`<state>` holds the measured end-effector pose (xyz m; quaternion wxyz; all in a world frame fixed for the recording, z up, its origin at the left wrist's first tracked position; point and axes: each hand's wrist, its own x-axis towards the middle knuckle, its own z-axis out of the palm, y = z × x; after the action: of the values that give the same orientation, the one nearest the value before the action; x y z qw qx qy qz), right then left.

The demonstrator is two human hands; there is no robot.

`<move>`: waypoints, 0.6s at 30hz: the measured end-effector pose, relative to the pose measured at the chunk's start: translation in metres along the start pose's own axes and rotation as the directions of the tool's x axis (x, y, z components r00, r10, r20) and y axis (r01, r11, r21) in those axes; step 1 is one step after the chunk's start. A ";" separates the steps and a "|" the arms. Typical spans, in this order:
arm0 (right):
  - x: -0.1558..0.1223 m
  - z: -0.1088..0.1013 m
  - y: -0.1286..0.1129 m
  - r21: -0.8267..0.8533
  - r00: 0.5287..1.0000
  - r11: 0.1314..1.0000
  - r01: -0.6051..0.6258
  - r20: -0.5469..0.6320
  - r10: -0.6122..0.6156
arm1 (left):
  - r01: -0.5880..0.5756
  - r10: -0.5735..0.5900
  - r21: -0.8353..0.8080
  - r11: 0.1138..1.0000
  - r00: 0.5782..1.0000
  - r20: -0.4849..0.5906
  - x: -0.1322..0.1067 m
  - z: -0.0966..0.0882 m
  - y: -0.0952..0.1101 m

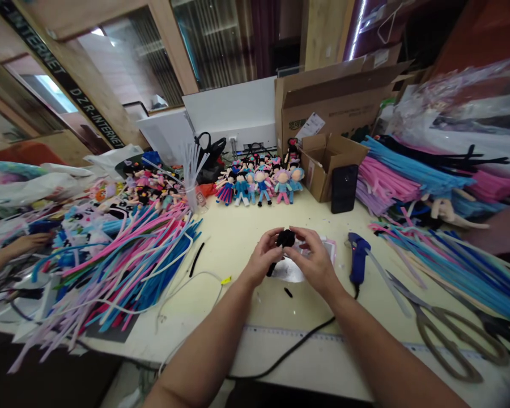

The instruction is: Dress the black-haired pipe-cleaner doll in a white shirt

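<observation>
Above the middle of the table, my left hand [267, 252] and my right hand [310, 255] pinch a small fuzzy black piece [285, 238] between them, which looks like bent pipe cleaner. A black end hangs down by my left fingers. Beneath the hands lies a shiny silvery sheet [289, 271], partly covered by them. A short black scrap [288, 292] rests on the table just in front. To the left is a longer black pipe cleaner [196, 259]. A blue glue gun [358, 258] stands to the right of my right hand.
Large scissors [440, 326] lie at the right. Bundles of coloured pipe cleaners [140, 255] spread on the left, with more pipe cleaners [459, 266] on the right. Small dolls [261, 184], a phone [344, 188] and cardboard boxes [335, 102] stand behind. Another person's hand [29, 243] is at far left.
</observation>
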<state>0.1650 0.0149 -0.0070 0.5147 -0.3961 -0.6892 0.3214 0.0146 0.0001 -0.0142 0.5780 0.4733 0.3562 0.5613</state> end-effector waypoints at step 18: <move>-0.001 -0.009 -0.007 -0.224 0.973 0.953 0.202 -0.063 -0.221 | -0.008 0.012 0.086 0.996 0.999 -0.046 0.000 0.005 0.003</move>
<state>0.1719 0.0111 0.0007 0.5298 -0.3872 -0.7351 0.1700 0.0186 -0.0011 -0.0094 0.5456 0.4864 0.3910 0.5593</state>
